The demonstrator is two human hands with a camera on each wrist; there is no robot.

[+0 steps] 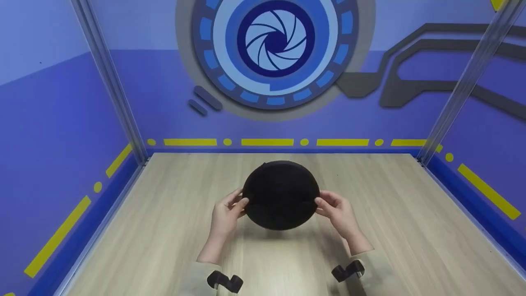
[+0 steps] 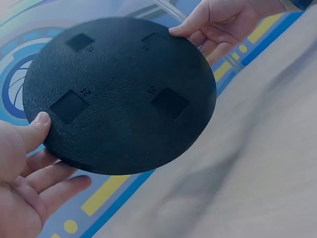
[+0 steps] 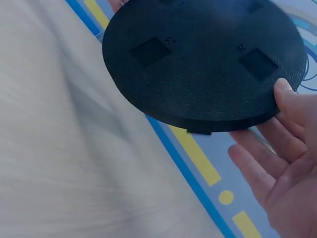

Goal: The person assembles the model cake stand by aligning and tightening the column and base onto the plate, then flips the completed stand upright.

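Both hands hold a round black disc [image 1: 281,195] up over the wooden table, its flat face tilted toward the head camera. The left hand [image 1: 227,209] pinches its left edge, thumb on the near face and fingers behind. At the opposite edge the right hand [image 1: 336,210] grips it the same way. In the left wrist view the disc [image 2: 121,99] shows several square recesses with small numbers beside them; 24 and 25 can be read. A small tab [image 3: 199,132] juts from the rim in the right wrist view. The disc's far side is hidden.
A light wooden table [image 1: 185,185] lies under the hands, enclosed by blue printed walls [image 1: 164,94] with yellow dashes. Metal posts [image 1: 111,78] stand at the back corners. Black straps with mounts [image 1: 225,281] sit on both sleeved wrists.
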